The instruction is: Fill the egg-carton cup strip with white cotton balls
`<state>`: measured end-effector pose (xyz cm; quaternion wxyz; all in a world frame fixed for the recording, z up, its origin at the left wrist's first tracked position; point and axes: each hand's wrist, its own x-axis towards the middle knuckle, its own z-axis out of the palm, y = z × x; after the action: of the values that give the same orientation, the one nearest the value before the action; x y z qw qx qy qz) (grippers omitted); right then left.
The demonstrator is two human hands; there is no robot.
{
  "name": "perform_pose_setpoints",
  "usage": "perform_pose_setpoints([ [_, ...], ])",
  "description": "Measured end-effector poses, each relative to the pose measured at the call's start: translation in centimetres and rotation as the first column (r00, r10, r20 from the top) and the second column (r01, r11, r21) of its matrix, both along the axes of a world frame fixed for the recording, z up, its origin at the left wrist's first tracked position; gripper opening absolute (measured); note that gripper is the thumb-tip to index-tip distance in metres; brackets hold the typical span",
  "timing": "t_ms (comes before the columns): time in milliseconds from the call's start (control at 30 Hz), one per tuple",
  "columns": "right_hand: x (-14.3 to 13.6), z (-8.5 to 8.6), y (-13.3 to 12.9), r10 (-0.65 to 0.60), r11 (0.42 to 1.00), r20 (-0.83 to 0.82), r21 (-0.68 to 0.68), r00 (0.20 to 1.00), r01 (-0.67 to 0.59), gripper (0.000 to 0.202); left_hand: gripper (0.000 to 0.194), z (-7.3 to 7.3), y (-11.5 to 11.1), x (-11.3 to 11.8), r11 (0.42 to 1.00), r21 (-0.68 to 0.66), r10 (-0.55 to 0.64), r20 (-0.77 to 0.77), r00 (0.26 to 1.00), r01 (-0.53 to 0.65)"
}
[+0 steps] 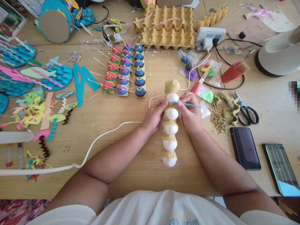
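A strip of egg carton (170, 122) runs lengthwise in front of me, its bumps tan with white patches on several of them. My left hand (154, 115) grips the strip's left side near its far end. On the other side, my right hand (191, 112) pinches a thin blue stick (191, 104), whose tip touches the white patch (172, 98) second from the far end. Beyond my hands stand three rows of painted carton bumps, red (112, 66), purple (124, 70) and blue (140, 72), with pins stuck in them.
Egg trays (167, 26) and a power strip (211, 32) lie at the back. Scissors (247, 109), carton scraps (231, 106), two phones (245, 148) and clay bags (191, 73) are to the right. Colourful paper cutouts (30, 107) cover the left. A white cable (100, 137) crosses the table.
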<state>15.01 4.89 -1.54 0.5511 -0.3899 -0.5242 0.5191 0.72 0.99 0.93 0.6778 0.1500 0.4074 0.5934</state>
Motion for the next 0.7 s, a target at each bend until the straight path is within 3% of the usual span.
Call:
perform_pose_setpoints([
  [133,-0.13,0.30,-0.18,-0.096,0.991,0.028,0.097,0.995,0.093,0.048,0.023,0.49,-0.11,0.17,0.999,-0.048,-0.009,0.045,0.999,0.011],
  [300,-0.02,0.44,-0.29,-0.110,0.988,0.056,0.114,0.992,0.104,0.047,0.013,0.93,-0.12,0.33,0.998,-0.065,0.011,0.049,0.999,-0.008],
  [700,0.01,0.41,-0.29,-0.123,0.984,0.067,0.140,0.990,0.113,0.045,0.024,0.68,0.04,0.28,0.998,-0.062,0.013,0.060,0.998,-0.009],
])
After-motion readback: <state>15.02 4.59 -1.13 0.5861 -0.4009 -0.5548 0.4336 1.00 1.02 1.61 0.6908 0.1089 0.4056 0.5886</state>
